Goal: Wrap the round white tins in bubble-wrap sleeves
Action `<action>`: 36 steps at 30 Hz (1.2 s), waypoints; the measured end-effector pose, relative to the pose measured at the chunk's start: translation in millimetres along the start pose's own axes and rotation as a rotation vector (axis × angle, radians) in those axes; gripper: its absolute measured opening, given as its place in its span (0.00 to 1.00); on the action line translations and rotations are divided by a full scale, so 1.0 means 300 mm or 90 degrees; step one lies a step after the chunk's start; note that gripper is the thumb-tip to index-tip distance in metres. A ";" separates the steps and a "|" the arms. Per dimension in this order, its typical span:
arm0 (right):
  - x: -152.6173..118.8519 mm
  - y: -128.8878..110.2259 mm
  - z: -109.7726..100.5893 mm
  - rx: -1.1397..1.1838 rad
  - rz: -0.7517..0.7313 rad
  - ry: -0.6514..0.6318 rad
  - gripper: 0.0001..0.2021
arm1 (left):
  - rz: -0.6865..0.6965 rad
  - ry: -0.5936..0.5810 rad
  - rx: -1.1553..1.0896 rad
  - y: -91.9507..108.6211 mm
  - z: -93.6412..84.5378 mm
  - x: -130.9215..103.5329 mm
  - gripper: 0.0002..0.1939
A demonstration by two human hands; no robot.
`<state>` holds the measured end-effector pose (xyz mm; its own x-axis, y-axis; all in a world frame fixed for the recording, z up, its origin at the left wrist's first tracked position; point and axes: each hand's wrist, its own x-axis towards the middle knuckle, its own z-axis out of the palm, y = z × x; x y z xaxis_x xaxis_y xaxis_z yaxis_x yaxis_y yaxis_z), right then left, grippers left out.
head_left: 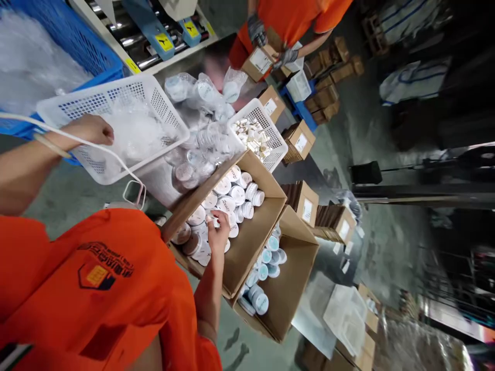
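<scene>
My left hand [91, 130] is closed, its fingers curled over a white plastic basket [69, 100] of clear plastic bags [133, 131]. Whether anything sits in those fingers cannot be made out. Down in a cardboard box [247, 252], my right hand [218, 232] grips a round white-topped container [212, 218] between thumb and fingers. Around it lie several similar flat round containers [226, 203], some with dark lettering on top. Beside the first box stands a second cardboard box [297, 273] with round containers [260, 303] that have pale blue-green tops.
Bagged round containers [203, 139] lie on the metal table. A smaller white basket [276, 141] holds small white pieces. Folded cartons [305, 203] line the table. Across it, a co-worker in orange [294, 20] with gloves holds a carton [260, 62]. A roller conveyor [143, 31] stands at the upper left.
</scene>
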<state>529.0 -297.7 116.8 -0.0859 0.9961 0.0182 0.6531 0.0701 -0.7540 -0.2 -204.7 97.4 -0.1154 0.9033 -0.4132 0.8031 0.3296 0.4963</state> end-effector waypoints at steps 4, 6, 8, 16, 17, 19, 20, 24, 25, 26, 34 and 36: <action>0.027 -0.033 -0.005 0.028 -0.003 -0.004 0.12 | -0.121 0.138 -0.074 0.057 -0.129 -0.008 0.07; 0.046 -0.069 -0.003 0.062 0.009 -0.007 0.13 | -0.091 0.219 -0.146 0.141 -0.178 -0.013 0.09; 0.069 -0.135 0.007 0.117 0.015 -0.007 0.14 | 0.033 0.291 -0.247 0.274 -0.180 -0.022 0.18; 0.282 -0.330 -0.009 0.202 0.008 0.114 0.25 | 0.440 -0.015 -0.484 0.904 0.125 -0.130 0.26; 0.296 -0.303 -0.040 0.230 0.038 0.116 0.20 | 0.451 -0.072 -0.502 0.953 0.156 -0.124 0.26; 0.293 -0.234 -0.112 0.303 0.104 0.115 0.15 | 0.463 -0.175 -0.495 1.029 0.206 -0.092 0.27; 0.277 -0.200 -0.149 0.342 0.129 0.102 0.15 | 0.463 -0.213 -0.467 1.060 0.226 -0.071 0.26; 0.188 -0.102 -0.237 0.445 0.190 0.041 0.17 | 0.477 -0.144 -0.318 1.147 0.295 -0.043 0.19; 0.169 -0.088 -0.240 0.453 0.204 0.072 0.18 | 0.499 -0.055 -0.293 1.160 0.314 -0.060 0.19; 0.154 -0.076 -0.235 0.452 0.216 0.121 0.19 | 0.518 0.029 -0.278 1.170 0.337 -0.087 0.19; 0.133 0.007 -0.100 0.333 0.211 0.247 0.22 | 0.397 -0.177 -0.406 1.255 0.591 -0.277 0.18; 0.137 0.047 -0.121 0.356 0.179 0.262 0.24 | 0.344 -0.148 -0.446 1.281 0.612 -0.242 0.19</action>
<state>562.1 -253.7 130.8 0.3883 0.9194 -0.0630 0.1190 -0.1178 -0.9859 424.2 -194.2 177.9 0.3540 0.9303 -0.0955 0.1662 0.0379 0.9854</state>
